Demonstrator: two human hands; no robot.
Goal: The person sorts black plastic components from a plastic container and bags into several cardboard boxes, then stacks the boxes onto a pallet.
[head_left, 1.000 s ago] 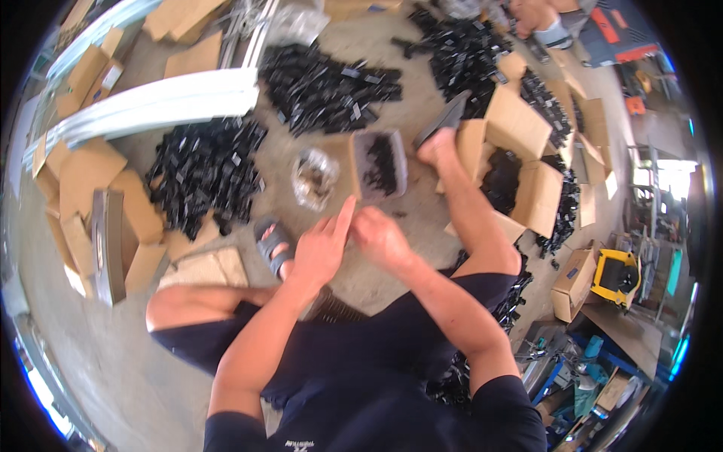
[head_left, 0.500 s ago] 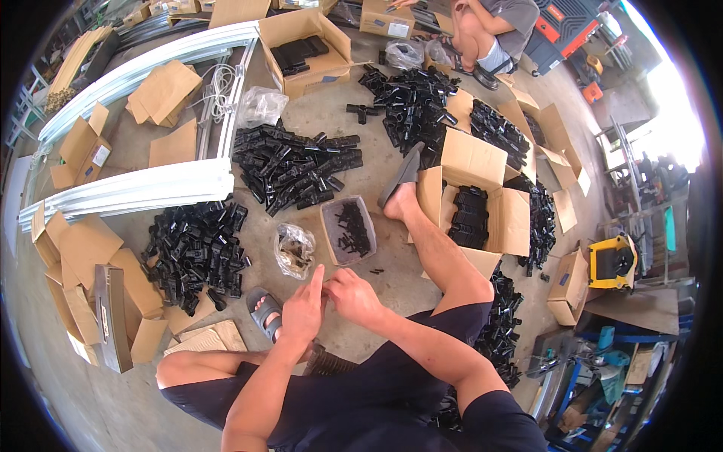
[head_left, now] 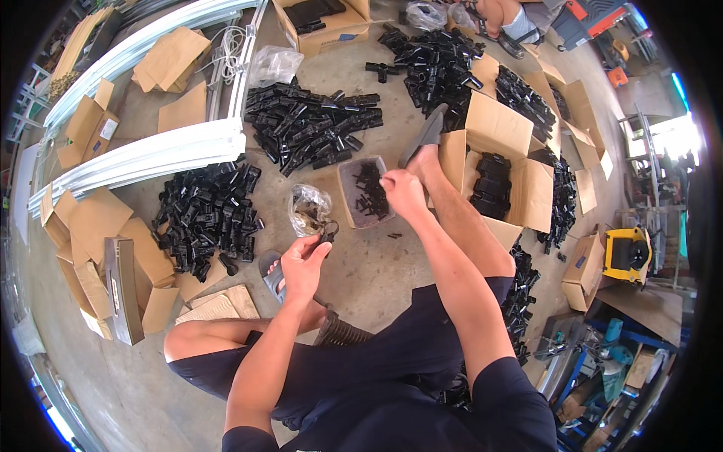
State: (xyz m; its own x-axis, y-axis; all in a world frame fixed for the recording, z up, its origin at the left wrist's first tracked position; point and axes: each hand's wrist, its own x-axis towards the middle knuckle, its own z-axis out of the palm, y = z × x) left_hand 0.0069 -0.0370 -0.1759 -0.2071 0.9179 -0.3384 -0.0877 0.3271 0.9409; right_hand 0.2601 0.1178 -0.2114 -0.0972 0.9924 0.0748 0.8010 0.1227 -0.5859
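**Seated person sorting small black parts on a workshop floor**

Head view, looking down: a person in dark shorts sits on a concrete floor [head_left: 361,279], with one bare leg stretched forward and the other folded to the left.

The left hand [head_left: 301,262] is raised in front of the body. Its fingers [head_left: 320,242] are closed around a small black part [head_left: 329,230], pinched at the tips. Just beyond that part lies a crumpled clear plastic bag [head_left: 309,209] with small dark pieces inside.

The right hand [head_left: 401,192] reaches farther forward, to the right edge of a small grey tray [head_left: 348,212] that holds little black pieces. Its fingers are curled together over the tray's rim; I cannot tell whether they hold anything. A few loose black pieces [head_left: 393,236] lie on the floor just beside the tray.

The outstretched foot [head_left: 425,158] wears a grey sandal, beside an open cardboard box [head_left: 493,124] filled with black parts. A second sandal [head_left: 271,273] shows near the left hand.

Around the person are heaps of black plastic connectors: one pile on the left [head_left: 207,215], one straight ahead [head_left: 312,124], one farther back [head_left: 433,60]. Flattened cardboard [head_left: 98,226] is scattered at the left, and long white metal profiles [head_left: 143,154] lie across the floor. A yellow machine [head_left: 625,252] stands at the right.
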